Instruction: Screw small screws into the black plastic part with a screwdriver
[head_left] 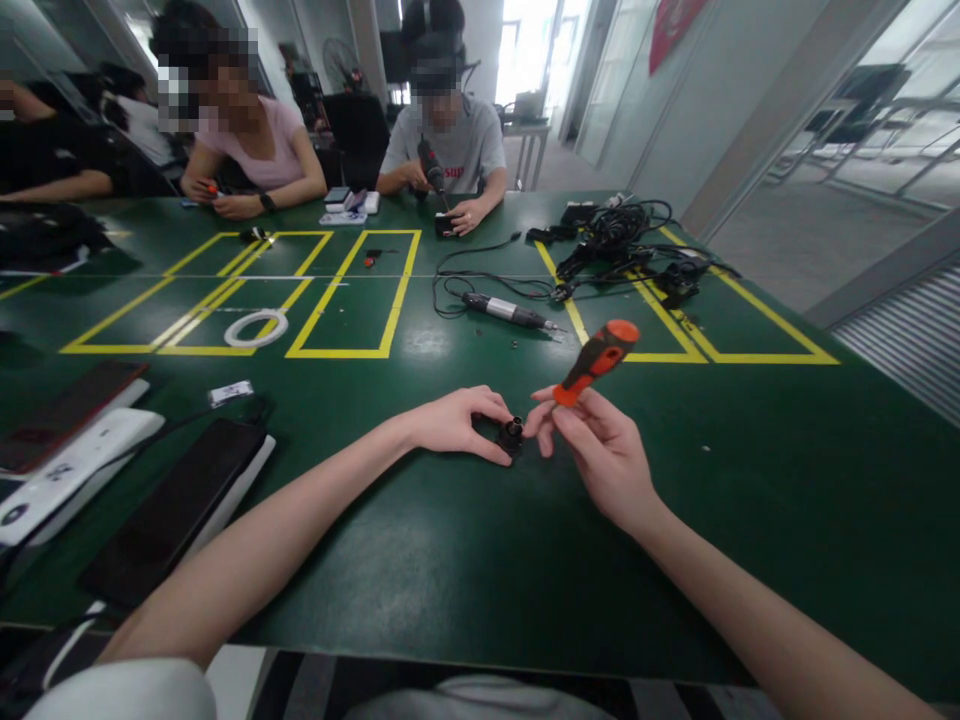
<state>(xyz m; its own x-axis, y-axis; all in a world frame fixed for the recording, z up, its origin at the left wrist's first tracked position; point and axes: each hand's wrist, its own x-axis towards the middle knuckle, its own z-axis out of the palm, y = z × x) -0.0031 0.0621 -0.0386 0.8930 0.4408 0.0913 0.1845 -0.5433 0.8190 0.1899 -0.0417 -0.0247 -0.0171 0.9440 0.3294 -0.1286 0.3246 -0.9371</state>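
My left hand (pixel 469 420) rests on the green table (pixel 420 560), thumb and fingers closed around a small dark round part (pixel 511 436) with a short cylinder on top. Just to its right, my right hand (pixel 600 445) holds a screwdriver (pixel 598 362) near the lower end of its orange and black handle. The handle tilts up and to the right. Its shaft and tip cannot be made out behind my fingers. Beyond my hands lies a silver and black pen-shaped electric screwdriver (pixel 510 312) with a cable.
Black cables (pixel 619 240) are heaped at the back right. A white ring (pixel 256 328) lies inside yellow tape lines. Phones (pixel 176 500) and a white power strip (pixel 75 470) sit at the left. Across the table, a co-worker (pixel 457 150) holds a drill (pixel 431 165); another person (pixel 255 150) sits beside.
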